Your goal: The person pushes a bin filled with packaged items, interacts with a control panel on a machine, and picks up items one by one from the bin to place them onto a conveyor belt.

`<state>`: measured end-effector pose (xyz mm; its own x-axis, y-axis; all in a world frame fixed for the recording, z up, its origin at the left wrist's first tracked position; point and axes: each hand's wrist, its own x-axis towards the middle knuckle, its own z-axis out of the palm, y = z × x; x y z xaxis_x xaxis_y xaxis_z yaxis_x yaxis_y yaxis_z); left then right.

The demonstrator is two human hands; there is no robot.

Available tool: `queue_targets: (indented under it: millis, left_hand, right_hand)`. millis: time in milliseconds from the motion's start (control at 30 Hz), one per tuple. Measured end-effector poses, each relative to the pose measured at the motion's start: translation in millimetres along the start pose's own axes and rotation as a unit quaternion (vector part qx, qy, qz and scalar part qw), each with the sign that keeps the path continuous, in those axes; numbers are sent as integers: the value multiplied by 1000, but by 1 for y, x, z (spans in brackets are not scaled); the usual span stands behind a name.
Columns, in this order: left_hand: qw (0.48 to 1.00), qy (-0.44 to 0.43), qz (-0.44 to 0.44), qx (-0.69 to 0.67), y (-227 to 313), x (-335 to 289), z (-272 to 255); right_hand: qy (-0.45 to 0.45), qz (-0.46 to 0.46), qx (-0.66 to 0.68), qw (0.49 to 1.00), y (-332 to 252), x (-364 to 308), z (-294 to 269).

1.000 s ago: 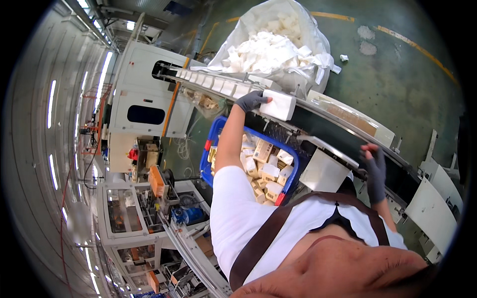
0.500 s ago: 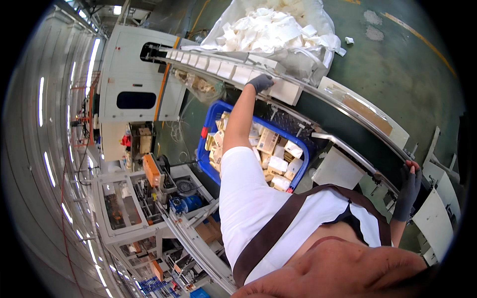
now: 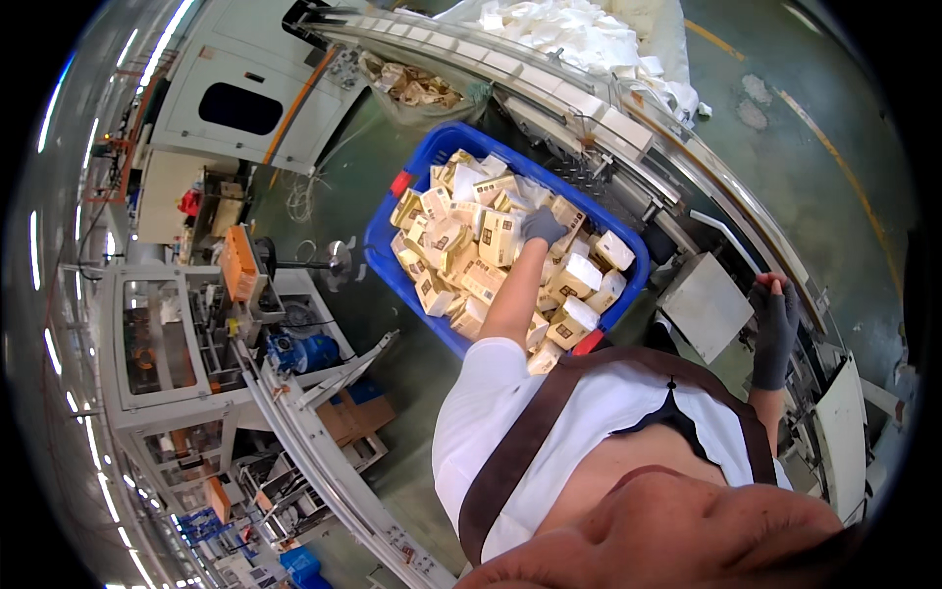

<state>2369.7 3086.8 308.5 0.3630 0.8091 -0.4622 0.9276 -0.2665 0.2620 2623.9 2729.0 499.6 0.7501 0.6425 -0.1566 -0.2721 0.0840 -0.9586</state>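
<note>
My left hand (image 3: 543,226), in a grey glove with bare fingertips, reaches down among the packs in a blue plastic crate (image 3: 391,263). Its fingers point down and are partly hidden, so a grip does not show. Cream and white printed tissue packs (image 3: 498,239) lie heaped around it. At the right, my right hand (image 3: 773,319), gloved alike, is raised beside the conveyor's metal rail (image 3: 812,306). Its fingers are loosely bent and I see nothing in them. A row of white blocks (image 3: 500,64) lies along the conveyor beyond the crate.
A large bag of white scraps (image 3: 589,39) stands behind the conveyor. A clear bag of brownish wrapping (image 3: 417,86) sits beyond the crate. Machine frames (image 3: 162,329) with a blue motor (image 3: 304,351) stand on the left. A white box (image 3: 708,306) is below the conveyor.
My left hand has left the white blocks on the conveyor and come down into the crate. My right hand has drawn back slightly from the rail. The view has shifted, showing more of the crate.
</note>
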Motion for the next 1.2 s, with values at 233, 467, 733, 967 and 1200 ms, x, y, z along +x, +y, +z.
queue_targets:
  millis: [233, 467, 733, 967, 1200]
  left_hand:
    - [948, 272, 116, -115, -19, -92, -21]
    - [817, 357, 447, -73, 13, -287, -66]
    - [734, 284, 212, -579, 17, -315, -52]
    - [708, 559, 205, -380, 19, -383, -77]
    - [731, 477, 32, -486, 94, -362, -6]
  right_hand:
    - [-184, 6, -157, 970, 22, -63, 113]
    - [-295, 227, 68, 926, 58, -71, 194]
    - [-438, -174, -99, 876, 45, -86, 163]
    - [-148, -379, -14, 913, 37, 56, 97]
    - [-478, -55, 10, 877, -3, -47, 112]
